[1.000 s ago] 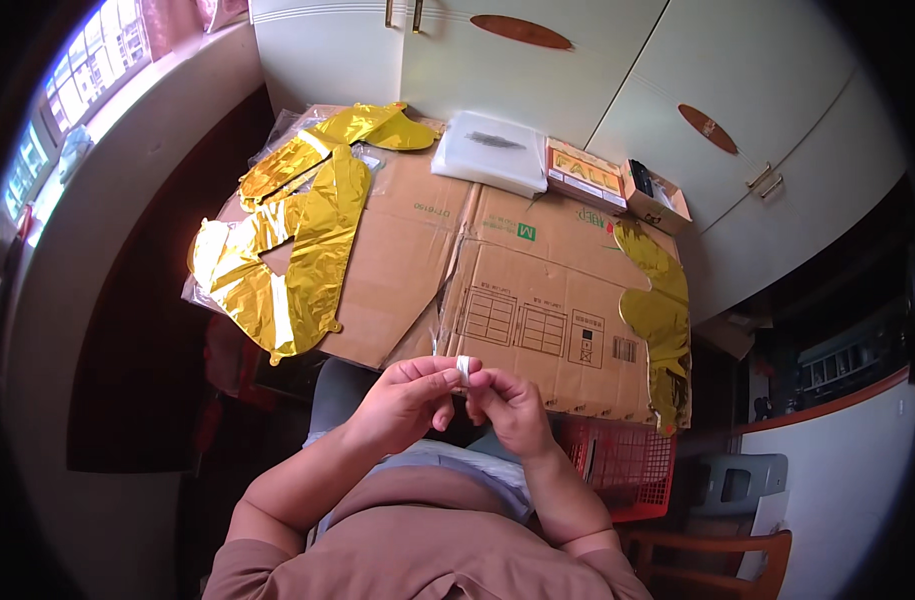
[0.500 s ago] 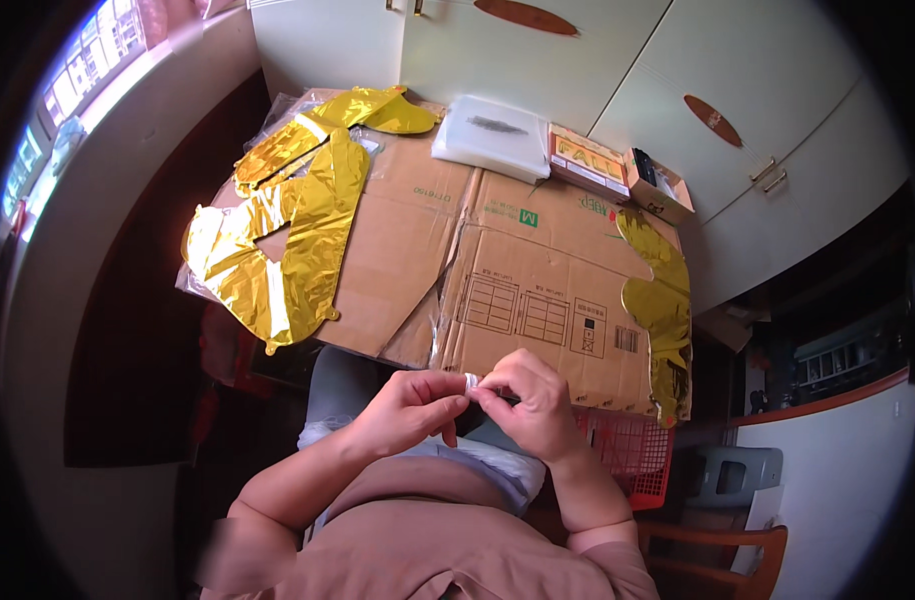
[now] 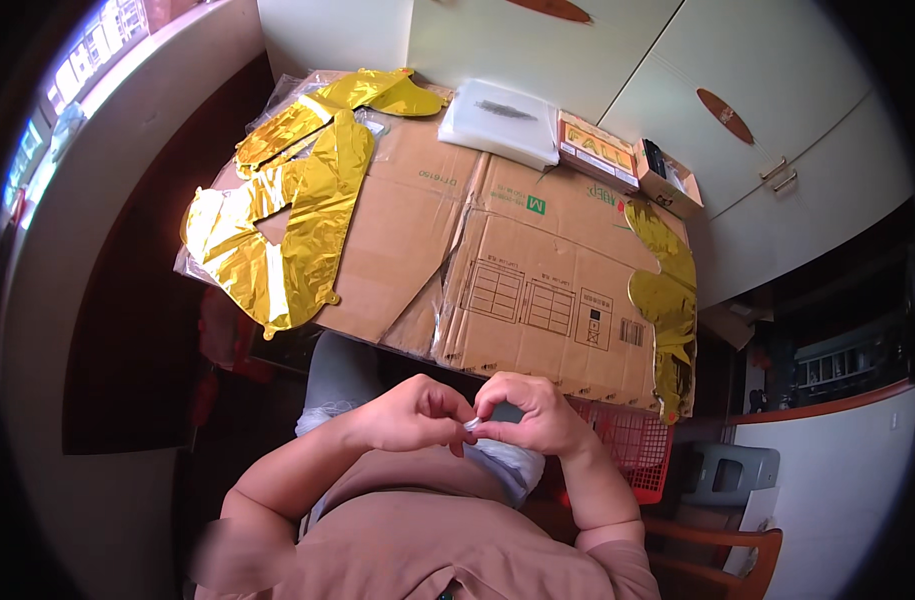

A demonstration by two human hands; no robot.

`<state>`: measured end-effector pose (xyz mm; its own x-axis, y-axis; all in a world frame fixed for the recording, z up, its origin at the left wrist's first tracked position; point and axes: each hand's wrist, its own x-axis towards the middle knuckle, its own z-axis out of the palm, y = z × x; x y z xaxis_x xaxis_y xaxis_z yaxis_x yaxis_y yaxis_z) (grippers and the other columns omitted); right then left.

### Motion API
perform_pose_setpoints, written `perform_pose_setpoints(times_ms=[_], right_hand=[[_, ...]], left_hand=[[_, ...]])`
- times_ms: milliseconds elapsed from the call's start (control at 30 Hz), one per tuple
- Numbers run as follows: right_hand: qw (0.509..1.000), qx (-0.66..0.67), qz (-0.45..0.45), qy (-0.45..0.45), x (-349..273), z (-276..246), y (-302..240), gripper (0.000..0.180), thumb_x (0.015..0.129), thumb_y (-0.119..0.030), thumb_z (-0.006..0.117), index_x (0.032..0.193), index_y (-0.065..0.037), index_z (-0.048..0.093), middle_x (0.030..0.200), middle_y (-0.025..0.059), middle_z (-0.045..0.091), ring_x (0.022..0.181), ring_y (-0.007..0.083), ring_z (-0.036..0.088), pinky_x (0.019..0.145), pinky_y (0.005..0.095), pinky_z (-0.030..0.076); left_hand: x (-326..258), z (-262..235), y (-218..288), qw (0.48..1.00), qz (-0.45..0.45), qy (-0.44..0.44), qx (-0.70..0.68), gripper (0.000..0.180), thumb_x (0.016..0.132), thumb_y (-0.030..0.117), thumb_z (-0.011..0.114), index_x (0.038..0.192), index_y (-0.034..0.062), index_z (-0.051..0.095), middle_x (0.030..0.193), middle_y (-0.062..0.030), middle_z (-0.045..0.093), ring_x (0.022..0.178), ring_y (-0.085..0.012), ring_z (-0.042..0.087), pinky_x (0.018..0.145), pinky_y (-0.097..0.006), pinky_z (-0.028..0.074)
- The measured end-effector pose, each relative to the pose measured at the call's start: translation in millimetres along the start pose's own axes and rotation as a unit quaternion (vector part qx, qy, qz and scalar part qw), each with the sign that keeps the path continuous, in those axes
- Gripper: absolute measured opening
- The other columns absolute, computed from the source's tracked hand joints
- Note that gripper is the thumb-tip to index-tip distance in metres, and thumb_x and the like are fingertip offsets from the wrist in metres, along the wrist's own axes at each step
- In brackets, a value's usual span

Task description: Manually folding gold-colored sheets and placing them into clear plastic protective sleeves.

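A small white piece [image 3: 471,424] is pinched between the left hand [image 3: 414,413] and right hand [image 3: 539,415], short of the cardboard [image 3: 397,220]; if either pinch is slackened, it could be dropped and lost below.

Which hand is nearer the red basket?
Right. The right hand is just left of the red basket; the left hand is farther left, on the right hand's far side. Both pinch a small white item.

A small, narrow white strip [image 3: 471,424], partly hidden by fingertips, slants between the left hand [image 3: 417,416] and the right hand [image 3: 530,416], pinched by both; its finer details are too small to tell.
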<state>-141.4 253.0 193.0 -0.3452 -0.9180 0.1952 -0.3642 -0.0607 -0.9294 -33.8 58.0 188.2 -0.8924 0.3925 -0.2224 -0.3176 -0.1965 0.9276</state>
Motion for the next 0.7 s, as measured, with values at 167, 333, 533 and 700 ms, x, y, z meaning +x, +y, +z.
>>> perform_pose_setpoints(times_ms=[167, 333, 533, 700], right_hand=[[0.996, -0.069, -0.054, 0.023, 0.1, 7.8, -3.6, 0.019, 0.075, -0.003, 0.075, 0.081, -0.001, 0.057, 0.076, 0.0088, 0.057, 0.068, 0.0221, 0.057, 0.061, 0.0319, 0.046], [0.989, -0.112, -0.056, 0.074, -1.7, 16.8, 1.0, 0.019, 0.078, -0.001, 0.072, 0.083, -0.002, 0.053, 0.075, 0.0102, 0.056, 0.065, 0.0237, 0.056, 0.059, 0.0327, 0.046], [0.973, -0.150, -0.074, 0.158, -0.2, 25.6, 7.9, 0.017, 0.084, -0.005, 0.068, 0.085, -0.003, 0.051, 0.075, 0.0100, 0.055, 0.065, 0.0238, 0.056, 0.060, 0.0321, 0.046], [0.977, -0.109, -0.048, 0.177, 3.9, 21.0, 13.0, 0.014, 0.087, -0.007, 0.066, 0.085, -0.003, 0.052, 0.076, 0.0093, 0.057, 0.068, 0.0209, 0.058, 0.062, 0.0291, 0.047]], left_hand=[[7.3, 1.0, -5.4, 0.991, -0.045, 0.066, -0.106, 0.018, 0.083, 0.008, 0.054, 0.082, -0.0027, 0.068, 0.076, -0.0129, 0.068, 0.064, -0.0179, 0.067, 0.058, -0.024, 0.047], [13.5, 4.1, -23.1, 0.966, -0.018, 0.133, -0.220, 0.020, 0.084, 0.012, 0.053, 0.079, -0.0016, 0.067, 0.072, -0.0091, 0.065, 0.056, -0.0122, 0.058, 0.051, -0.024, 0.044], [20.4, 8.4, -26.6, 0.925, 0.043, 0.188, -0.327, 0.015, 0.087, 0.007, 0.052, 0.086, -0.0015, 0.064, 0.076, -0.0071, 0.062, 0.058, -0.0113, 0.054, 0.053, -0.023, 0.044], [22.3, 6.5, -23.9, 0.938, 0.095, 0.182, -0.280, 0.012, 0.084, 0.001, 0.061, 0.096, 0.0007, 0.062, 0.081, -0.0037, 0.063, 0.065, -0.0084, 0.056, 0.058, -0.021, 0.045]])
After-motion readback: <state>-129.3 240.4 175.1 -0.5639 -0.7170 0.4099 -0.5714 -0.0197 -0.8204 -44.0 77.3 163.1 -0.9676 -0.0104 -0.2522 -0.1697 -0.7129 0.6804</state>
